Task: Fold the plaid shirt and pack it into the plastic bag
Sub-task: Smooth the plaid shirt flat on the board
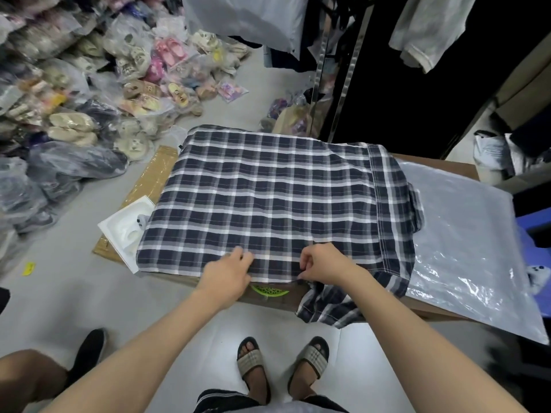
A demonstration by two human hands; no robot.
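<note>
A dark blue and white plaid shirt (268, 198) lies spread back side up over a cardboard box (432, 308). One sleeve hangs down over the box's near edge. My left hand (229, 272) rests on the shirt's near edge, fingers bent onto the cloth. My right hand (322, 265) pinches the same edge a little to the right, just above the hanging sleeve. A clear plastic bag (465, 242) lies flat on the box to the right of the shirt, partly under the shirt's shoulder.
A white moulded tray (125, 228) and a flat cardboard piece (152, 180) stick out at the shirt's left. Bagged shoes and slippers (89, 93) pile up on the floor at left. Clothes hang at the back right. Another person's leg and shoe (86, 356) are at the lower left.
</note>
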